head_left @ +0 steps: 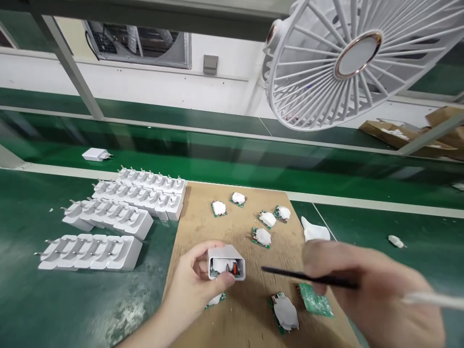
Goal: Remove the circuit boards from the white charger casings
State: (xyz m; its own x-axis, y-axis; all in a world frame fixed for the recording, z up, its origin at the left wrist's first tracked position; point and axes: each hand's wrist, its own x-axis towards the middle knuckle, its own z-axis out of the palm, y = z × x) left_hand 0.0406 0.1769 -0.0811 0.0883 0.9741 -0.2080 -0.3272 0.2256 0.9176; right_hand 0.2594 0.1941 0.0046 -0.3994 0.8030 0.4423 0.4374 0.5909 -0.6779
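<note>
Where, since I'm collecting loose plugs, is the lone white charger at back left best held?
The charger is probably best held across its boxy body, from above: it lies with its pins pointing right, so avoid that end.

Left hand [195, 282] is bare, its slim forearm [155, 321] likewise; thumbnail [229, 277] looks short; right hand [380, 295] also bare, outline blurred

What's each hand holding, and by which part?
Left hand: white box-shaped plastic housing, by its side and open-end rim. Right hand: slim black rod, pinched partway along.
</note>
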